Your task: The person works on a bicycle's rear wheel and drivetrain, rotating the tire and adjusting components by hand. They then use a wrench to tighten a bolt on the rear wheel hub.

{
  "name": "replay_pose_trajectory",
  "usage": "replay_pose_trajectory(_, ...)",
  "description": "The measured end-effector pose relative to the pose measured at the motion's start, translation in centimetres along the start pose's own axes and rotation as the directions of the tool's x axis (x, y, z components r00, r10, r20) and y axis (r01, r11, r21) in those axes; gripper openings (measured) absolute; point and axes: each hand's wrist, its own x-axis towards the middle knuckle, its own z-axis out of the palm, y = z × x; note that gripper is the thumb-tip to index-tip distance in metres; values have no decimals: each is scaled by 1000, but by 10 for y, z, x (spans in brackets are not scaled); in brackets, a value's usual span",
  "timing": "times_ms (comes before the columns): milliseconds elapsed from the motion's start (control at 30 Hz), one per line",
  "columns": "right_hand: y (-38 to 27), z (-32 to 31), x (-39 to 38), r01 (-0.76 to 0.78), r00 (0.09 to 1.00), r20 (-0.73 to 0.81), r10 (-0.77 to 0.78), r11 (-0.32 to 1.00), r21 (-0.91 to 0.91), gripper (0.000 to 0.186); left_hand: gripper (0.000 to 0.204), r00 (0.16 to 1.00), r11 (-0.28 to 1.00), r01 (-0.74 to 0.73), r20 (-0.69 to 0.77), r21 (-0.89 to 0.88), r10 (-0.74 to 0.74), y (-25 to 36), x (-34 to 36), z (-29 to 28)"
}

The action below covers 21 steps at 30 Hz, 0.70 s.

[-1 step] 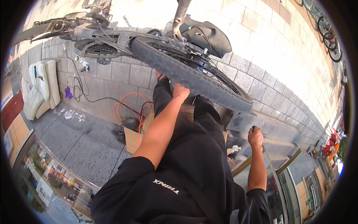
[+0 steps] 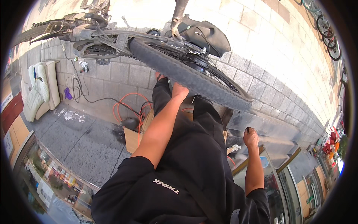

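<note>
A bicycle with a dirty grey frame (image 2: 121,39) stands across the upper part of the head view. Its thick, knobby black tire (image 2: 209,85) comes closest to me. My left hand (image 2: 180,92) is closed at the tire's near edge, its fingers curled out of sight; what they grip does not show. Off to the right, apart from the wheel, my right hand (image 2: 251,138) is closed around a small black object (image 2: 247,130), mostly covered by the fingers. A hub (image 2: 199,63) with spokes shows inside the wheel. Behind it lies a dark bag (image 2: 210,37).
An orange hose (image 2: 118,108) and an open cardboard box (image 2: 131,140) are beside my legs. Black cable (image 2: 78,87) and a purple cloth (image 2: 67,93) lie on the paving. A worn cream seat (image 2: 52,89) is at far left. Stone steps (image 2: 274,128) rise on the right.
My right hand has shifted slightly left with the small black object in it. My left hand stays by the tire, nearly unmoved.
</note>
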Motion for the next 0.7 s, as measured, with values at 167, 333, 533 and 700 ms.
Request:
replay_pose_trajectory(167,-30,22,-12,-75,994,84,70,995,64,30,24,860,543,-449,508,710,47,-41,8,12)
replay_pose_trajectory(333,-39,21,-14,-81,994,76,72,989,120,29,25,892,582,-412,442,701,99,-47,9,19)
replay_pose_trajectory(533,-45,9,-11,-135,988,96,121,977,166,34,26,919,579,-393,289,715,267,-40,7,16)
replay_pose_trajectory(700,-43,13,-14,-130,989,85,118,979,159,34,23,888,522,-446,429,727,162,-26,7,6)
